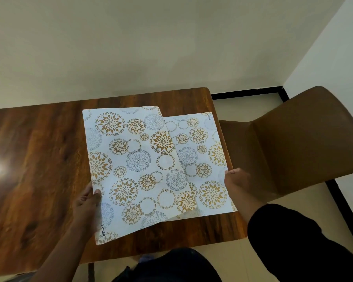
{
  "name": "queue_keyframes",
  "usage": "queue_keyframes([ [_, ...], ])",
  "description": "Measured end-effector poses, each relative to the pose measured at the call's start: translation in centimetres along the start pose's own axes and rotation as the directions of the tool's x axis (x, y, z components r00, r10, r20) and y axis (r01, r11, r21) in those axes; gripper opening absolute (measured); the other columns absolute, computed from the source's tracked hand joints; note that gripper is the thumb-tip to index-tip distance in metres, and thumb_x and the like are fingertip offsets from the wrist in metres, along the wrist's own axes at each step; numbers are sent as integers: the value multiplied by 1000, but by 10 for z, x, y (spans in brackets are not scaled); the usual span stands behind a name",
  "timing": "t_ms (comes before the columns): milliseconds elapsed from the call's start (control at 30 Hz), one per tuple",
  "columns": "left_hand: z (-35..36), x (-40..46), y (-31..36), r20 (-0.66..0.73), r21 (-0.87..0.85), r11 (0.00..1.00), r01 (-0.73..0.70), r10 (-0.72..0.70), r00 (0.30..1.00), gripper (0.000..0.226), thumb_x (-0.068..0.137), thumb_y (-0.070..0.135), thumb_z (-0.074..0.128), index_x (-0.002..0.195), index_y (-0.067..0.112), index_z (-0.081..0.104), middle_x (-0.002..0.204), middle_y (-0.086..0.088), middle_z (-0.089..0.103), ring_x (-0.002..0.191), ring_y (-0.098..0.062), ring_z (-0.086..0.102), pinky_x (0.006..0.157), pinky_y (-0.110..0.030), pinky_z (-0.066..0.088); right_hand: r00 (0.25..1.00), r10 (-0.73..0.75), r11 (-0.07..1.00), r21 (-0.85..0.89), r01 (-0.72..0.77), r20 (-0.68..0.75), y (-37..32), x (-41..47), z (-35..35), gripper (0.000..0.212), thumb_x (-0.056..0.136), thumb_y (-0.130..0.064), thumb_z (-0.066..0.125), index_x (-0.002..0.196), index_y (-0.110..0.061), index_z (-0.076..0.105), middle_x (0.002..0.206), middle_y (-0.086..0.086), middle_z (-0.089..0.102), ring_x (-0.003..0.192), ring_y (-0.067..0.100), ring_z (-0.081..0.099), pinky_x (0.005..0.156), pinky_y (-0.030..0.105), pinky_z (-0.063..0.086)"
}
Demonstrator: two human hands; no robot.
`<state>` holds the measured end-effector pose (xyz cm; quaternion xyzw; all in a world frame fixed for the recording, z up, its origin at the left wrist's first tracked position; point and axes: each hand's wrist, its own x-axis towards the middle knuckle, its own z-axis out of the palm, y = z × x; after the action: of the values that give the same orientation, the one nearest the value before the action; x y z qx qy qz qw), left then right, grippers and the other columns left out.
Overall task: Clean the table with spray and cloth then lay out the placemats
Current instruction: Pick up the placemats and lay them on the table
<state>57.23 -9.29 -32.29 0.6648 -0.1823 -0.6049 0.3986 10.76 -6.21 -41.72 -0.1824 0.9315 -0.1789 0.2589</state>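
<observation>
Placemats lie overlapped at the right end of the wooden table [39, 159]: the upper placemat [135, 165], white with gold and grey flower rings, covers the left part of the lower placemat [206, 165], whose right edge runs along or just past the table's right edge. More sheet edges peek out at the upper placemat's far edge, so the count of sheets is unclear. The left hand [88, 202] grips the upper placemat's left edge, thumb on top and fingers curled beneath, and its near left corner looks raised off the wood. The right hand [235, 180] pinches the lower placemat's right edge, fingertips on the sheet. Bare tabletop stretches to the left. A brown chair [293, 139] stands just beside the table's right edge, and a wall runs along the far side.
</observation>
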Motion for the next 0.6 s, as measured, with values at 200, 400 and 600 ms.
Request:
queue_keyframes([
  [200, 3, 1, -1, 17, -37, 999, -17, 17, 1000, 38, 114, 6, 45, 130, 26, 72, 141, -11, 72, 131, -44, 65, 115, -71, 42, 1000, 13, 999, -39, -14, -9, -3, -1, 0, 17, 94, -41, 67, 87, -26, 64, 97, 4, 66, 74, 21, 63, 69, 35, 61],
  [400, 8, -5, 0, 18, 0, 1000, -16, 16, 1000, 38, 114, 9, 46, 132, 31, 71, 136, -9, 74, 126, -44, 67, 111, -68, 47, 998, 47, 997, 66, -45, -29, -31, -18, -5, 14, 90, -35, 68, 98, -27, 59, 111, 4, 53, 96, 25, 60, 82, 41, 59],
  [600, 7, -5, -5, 32, -22, 1000, -22, 23, 999, 43, 114, 9, 45, 152, 26, 59, 129, -9, 77, 127, -46, 66, 106, -66, 51, 907, -255, 927, 351, 131, 336, -89, -61, 12, 30, 102, -39, 58, 85, -15, 64, 87, 9, 68, 78, 24, 62, 77, 40, 54],
])
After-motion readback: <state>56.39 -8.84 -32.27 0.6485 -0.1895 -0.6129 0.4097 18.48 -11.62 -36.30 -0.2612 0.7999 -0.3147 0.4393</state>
